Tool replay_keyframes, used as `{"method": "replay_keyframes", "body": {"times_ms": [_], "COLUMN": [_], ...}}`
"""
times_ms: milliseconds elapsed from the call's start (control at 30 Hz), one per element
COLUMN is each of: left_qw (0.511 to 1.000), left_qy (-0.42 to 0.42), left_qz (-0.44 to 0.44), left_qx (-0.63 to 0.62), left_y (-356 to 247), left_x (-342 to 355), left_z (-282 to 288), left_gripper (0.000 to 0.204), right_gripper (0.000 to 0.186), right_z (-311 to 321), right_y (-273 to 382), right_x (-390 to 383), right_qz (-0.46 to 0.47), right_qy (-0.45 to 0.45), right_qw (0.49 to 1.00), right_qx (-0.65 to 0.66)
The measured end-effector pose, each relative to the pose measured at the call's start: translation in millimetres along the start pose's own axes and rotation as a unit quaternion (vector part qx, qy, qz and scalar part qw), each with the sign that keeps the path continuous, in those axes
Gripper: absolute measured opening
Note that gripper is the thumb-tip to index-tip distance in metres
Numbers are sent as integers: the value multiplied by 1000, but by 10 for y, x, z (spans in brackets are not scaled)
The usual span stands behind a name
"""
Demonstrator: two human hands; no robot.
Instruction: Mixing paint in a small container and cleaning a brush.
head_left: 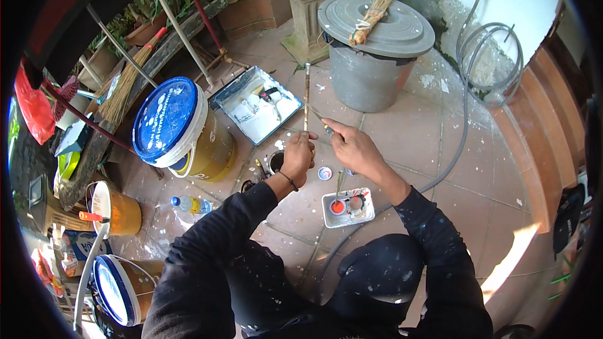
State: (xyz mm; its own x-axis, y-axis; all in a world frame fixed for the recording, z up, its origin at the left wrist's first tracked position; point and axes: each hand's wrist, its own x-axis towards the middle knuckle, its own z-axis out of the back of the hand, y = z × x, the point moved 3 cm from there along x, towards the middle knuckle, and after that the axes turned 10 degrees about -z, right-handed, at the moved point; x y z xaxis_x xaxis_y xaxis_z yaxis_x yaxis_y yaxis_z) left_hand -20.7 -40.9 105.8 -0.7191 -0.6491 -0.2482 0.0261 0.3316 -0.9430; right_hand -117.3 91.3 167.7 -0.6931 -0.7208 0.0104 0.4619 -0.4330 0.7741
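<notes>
My left hand is closed around a slender, mottled wooden stick, held upright. My right hand grips a thin blade with a handle, its tip at or near the stick; I cannot tell if they touch. Below my hands are a dark open container, partly hidden, a small round lid and a white tray with a cup of red paint and a thin stick standing in it. Beyond my left hand lies a roller tray coated in white paint.
Blue-lidded buckets, a water bottle and a bench with brooms are at left. A grey lidded bin stands ahead. A hose crosses the tiles to the right, beside curved steps.
</notes>
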Motion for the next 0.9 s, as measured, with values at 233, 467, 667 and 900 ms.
{"method": "replay_keyframes", "body": {"times_ms": [233, 467, 667, 900], "left_qw": [998, 989, 989, 995], "left_qy": [47, 31, 34, 62], "left_qz": [-42, -125, -127, -72], "left_qx": [8, 71, 61, 3], "left_y": [-13, -74, -65, -243], "left_x": [13, 53, 29, -44], "left_z": [-302, -284, -129, 41], "left_gripper": [31, 35, 34, 31], "right_gripper": [39, 40, 40, 41], "right_z": [340, 351, 266, 116], "right_y": [328, 422, 596, 591], "right_x": [121, 146, 165, 139], "right_qz": [6, -5, -15, -76], "right_qy": [-119, -119, -93, 2], "right_qw": [989, 986, 990, 991], "right_qx": [-94, -119, -105, -114]}}
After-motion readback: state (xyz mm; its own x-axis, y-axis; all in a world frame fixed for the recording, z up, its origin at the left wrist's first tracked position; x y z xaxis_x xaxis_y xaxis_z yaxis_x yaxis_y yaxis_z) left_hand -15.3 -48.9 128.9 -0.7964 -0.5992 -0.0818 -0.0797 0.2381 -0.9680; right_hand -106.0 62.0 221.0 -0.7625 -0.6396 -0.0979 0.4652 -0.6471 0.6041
